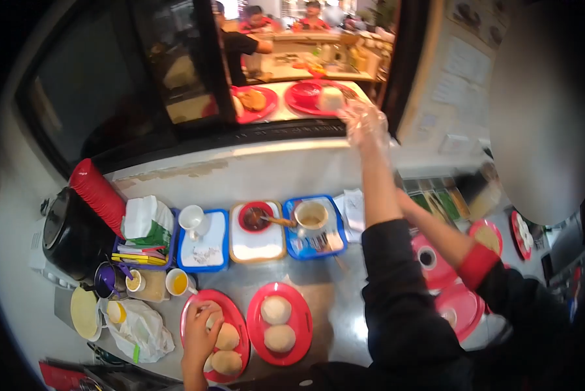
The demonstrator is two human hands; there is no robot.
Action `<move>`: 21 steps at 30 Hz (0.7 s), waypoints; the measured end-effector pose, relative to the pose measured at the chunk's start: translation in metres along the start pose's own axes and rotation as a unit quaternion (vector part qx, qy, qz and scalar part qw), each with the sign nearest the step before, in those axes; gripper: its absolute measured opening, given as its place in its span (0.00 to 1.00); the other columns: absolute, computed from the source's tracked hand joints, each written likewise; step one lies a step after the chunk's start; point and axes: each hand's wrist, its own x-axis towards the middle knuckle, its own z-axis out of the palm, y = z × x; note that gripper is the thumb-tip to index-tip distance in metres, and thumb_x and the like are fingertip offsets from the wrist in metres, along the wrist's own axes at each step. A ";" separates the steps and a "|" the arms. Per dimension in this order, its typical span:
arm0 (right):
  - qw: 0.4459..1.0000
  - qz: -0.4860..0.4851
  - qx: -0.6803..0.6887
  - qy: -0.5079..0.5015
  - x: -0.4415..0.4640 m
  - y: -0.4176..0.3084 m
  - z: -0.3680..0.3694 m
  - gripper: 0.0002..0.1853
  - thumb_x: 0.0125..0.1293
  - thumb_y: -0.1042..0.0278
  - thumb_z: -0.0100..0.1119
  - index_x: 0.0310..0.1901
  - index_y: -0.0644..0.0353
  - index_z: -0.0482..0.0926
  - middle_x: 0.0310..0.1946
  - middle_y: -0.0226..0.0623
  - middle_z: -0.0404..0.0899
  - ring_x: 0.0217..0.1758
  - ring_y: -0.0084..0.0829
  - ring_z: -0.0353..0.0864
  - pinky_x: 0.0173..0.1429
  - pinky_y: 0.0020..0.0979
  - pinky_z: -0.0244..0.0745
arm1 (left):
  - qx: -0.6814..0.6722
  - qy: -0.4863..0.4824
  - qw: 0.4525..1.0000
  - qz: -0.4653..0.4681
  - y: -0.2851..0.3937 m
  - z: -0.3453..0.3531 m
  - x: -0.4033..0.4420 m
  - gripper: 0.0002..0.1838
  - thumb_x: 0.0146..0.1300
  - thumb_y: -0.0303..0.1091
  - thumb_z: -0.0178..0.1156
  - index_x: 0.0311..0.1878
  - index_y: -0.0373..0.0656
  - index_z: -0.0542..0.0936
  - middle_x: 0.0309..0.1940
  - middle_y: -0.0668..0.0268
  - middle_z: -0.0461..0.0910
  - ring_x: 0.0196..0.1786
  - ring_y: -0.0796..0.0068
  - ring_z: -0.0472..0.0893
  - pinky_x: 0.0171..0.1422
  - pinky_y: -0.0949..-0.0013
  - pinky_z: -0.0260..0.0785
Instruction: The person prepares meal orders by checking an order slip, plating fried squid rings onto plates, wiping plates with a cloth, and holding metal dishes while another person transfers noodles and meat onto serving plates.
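My left hand (201, 332), bare, is at the left side of a red oval plate (241, 320), its fingers curled round a pale round mound (212, 318). Further mounds lie on that plate. Beside it, a second red plate (256, 326) holds two pale mounds (279, 324). My right hand (365, 127), in a clear plastic glove, reaches up to the window counter. Its slightly blurred fingers close on the near right edge of a red plate (293, 103), which bears a red bowl (306, 93) and a white mound (331, 99).
A co-worker's arm (445, 238) with a red cuff reaches in from the right. Blue-rimmed trays (224, 251) with cups and a sauce bowl (255, 217) line the wall. Red cups (97, 189) lean beside a black pot (71, 234). People stand beyond the dark window frame (286, 132).
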 end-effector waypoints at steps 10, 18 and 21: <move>0.977 -0.029 -0.134 0.164 -0.352 -0.191 0.091 0.11 0.54 0.78 0.53 0.40 0.60 0.75 0.33 0.39 0.77 0.34 0.30 0.77 0.36 0.29 0.69 | -0.149 -0.178 0.971 0.061 0.086 0.133 0.020 0.13 0.52 0.28 0.63 0.43 0.39 0.77 0.43 0.57 0.73 0.47 0.60 0.74 0.52 0.65 0.68; 0.891 -0.216 -0.400 0.007 -0.417 -0.307 0.097 0.20 0.44 0.84 0.53 0.44 0.63 0.73 0.33 0.39 0.77 0.31 0.39 0.76 0.32 0.37 0.70 | -0.327 -0.512 0.755 0.249 0.217 0.237 -0.080 0.39 0.58 0.43 0.62 0.66 0.39 0.53 0.57 0.45 0.65 0.57 0.56 0.72 0.57 0.62 0.67; 0.895 -0.192 -0.402 -0.004 -0.442 -0.304 0.089 0.20 0.45 0.85 0.51 0.44 0.63 0.72 0.31 0.40 0.77 0.30 0.39 0.78 0.29 0.35 0.72 | -0.441 -0.526 0.715 0.133 0.233 0.266 -0.086 0.41 0.56 0.44 0.64 0.66 0.40 0.52 0.57 0.44 0.65 0.59 0.54 0.68 0.59 0.59 0.64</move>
